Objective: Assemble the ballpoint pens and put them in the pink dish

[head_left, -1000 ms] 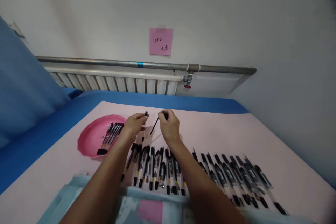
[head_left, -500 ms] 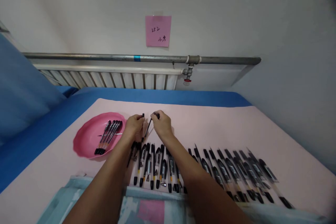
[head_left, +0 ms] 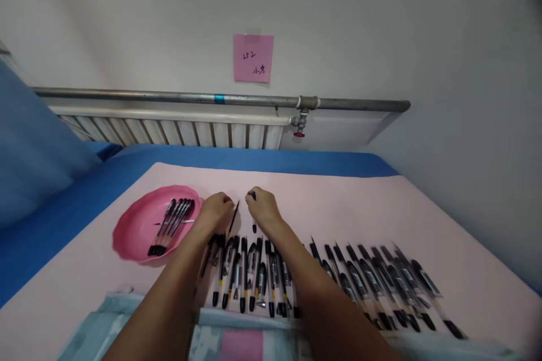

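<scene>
My left hand [head_left: 217,210] is closed, fingertips curled together over the pink table cover; what they hold, if anything, is hidden. Just right of those fingertips a thin dark pen refill [head_left: 234,218] slants with its point upward; I cannot tell whether the hand touches it. My right hand [head_left: 264,206] is closed around a pen barrel [head_left: 254,228], whose black end shows below the fingers and dark top above them. Below the hands lies a row of clear pen barrels [head_left: 243,276] with black ends, mixed with black caps [head_left: 261,279] and small metal tips [head_left: 261,304].
On the left a pink scalloped bowl [head_left: 127,225] holds several assembled pens [head_left: 173,225]. More pen parts [head_left: 372,279] lie in a row at the right. Behind the table are a radiator [head_left: 182,131], a metal pipe [head_left: 169,97] and a valve [head_left: 298,134].
The pen barrel that stood at my left hand now shows under my right hand. The slim refill has come away from my right fingers and slants near my left. The view has shifted slightly.
</scene>
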`<move>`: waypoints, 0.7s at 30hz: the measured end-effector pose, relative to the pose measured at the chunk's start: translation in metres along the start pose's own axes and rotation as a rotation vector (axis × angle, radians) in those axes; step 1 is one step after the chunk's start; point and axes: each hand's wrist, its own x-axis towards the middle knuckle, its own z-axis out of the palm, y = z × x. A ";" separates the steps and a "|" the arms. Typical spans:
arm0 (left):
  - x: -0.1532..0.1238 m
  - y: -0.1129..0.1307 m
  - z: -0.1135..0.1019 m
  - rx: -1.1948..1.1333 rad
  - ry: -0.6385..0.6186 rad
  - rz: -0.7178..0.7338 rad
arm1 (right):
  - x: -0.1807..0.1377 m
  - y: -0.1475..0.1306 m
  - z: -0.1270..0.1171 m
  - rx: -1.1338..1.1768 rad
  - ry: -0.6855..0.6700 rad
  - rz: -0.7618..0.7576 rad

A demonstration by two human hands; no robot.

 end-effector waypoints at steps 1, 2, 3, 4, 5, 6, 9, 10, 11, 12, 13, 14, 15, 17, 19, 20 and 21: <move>-0.001 0.001 -0.001 0.037 -0.010 0.002 | -0.001 0.002 -0.003 -0.039 -0.019 -0.001; -0.002 0.002 -0.001 0.072 -0.021 0.003 | -0.003 0.003 -0.006 -0.078 -0.039 -0.002; -0.003 0.002 -0.001 0.107 -0.034 0.000 | -0.004 0.005 -0.009 -0.115 -0.058 -0.003; -0.003 0.003 0.000 0.140 -0.048 -0.002 | -0.006 0.006 -0.011 -0.148 -0.077 -0.006; -0.004 0.003 0.001 0.171 -0.063 -0.003 | -0.008 0.007 -0.013 -0.177 -0.097 -0.009; -0.004 0.004 0.002 0.200 -0.077 -0.004 | -0.009 0.008 -0.014 -0.202 -0.115 -0.011; -0.002 0.005 0.008 0.266 -0.096 -0.001 | -0.012 0.008 -0.015 -0.250 -0.161 -0.014; -0.002 0.005 0.009 0.280 -0.095 -0.002 | -0.012 0.008 -0.014 -0.260 -0.170 -0.013; -0.001 0.005 0.010 0.289 -0.094 -0.003 | -0.012 0.008 -0.013 -0.268 -0.174 -0.010; 0.000 0.005 0.011 0.294 -0.091 -0.004 | -0.012 0.008 -0.012 -0.272 -0.175 -0.007; 0.001 0.004 0.011 0.294 -0.089 -0.004 | -0.012 0.009 -0.011 -0.274 -0.173 -0.004; 0.001 0.004 0.011 0.292 -0.086 -0.005 | -0.012 0.009 -0.011 -0.274 -0.168 -0.001; 0.002 0.004 0.010 0.286 -0.082 -0.005 | -0.012 0.009 -0.010 -0.273 -0.161 0.000; 0.003 0.002 0.007 0.270 -0.071 0.003 | -0.013 0.009 -0.008 -0.264 -0.142 -0.001; 0.003 0.001 0.003 0.250 -0.054 0.012 | -0.012 0.006 -0.007 -0.245 -0.124 0.000; 0.004 0.001 0.002 0.239 -0.043 0.015 | -0.011 0.004 -0.006 -0.230 -0.117 0.003; 0.004 0.000 0.000 0.229 -0.031 0.015 | -0.010 0.001 -0.005 -0.212 -0.110 0.006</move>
